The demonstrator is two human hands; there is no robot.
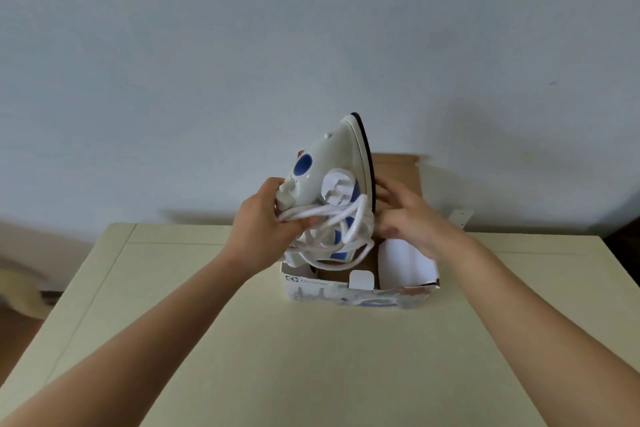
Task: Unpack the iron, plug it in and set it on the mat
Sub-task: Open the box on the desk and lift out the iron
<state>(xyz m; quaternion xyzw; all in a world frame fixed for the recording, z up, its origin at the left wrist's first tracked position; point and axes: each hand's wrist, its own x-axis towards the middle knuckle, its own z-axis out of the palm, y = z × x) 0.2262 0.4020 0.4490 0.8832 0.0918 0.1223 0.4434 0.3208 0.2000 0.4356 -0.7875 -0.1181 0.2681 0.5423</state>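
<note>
A white iron [332, 156] and its cord [334, 230] are gripped by the left hand [263, 229] and touched by the right hand's [407, 218] relaxed fingers, above a box [346, 293].

body: two arms of one person are shown | left forearm [138, 333]: seen bare from the frame edge to the wrist | right forearm [540, 315]: seen bare likewise | left hand [261, 232]: uncovered | right hand [414, 222]: uncovered (fingers are blurred, so finer detail is lost)

A plain home room: cream table [242, 340] against bare pale wall [207, 45].
</note>
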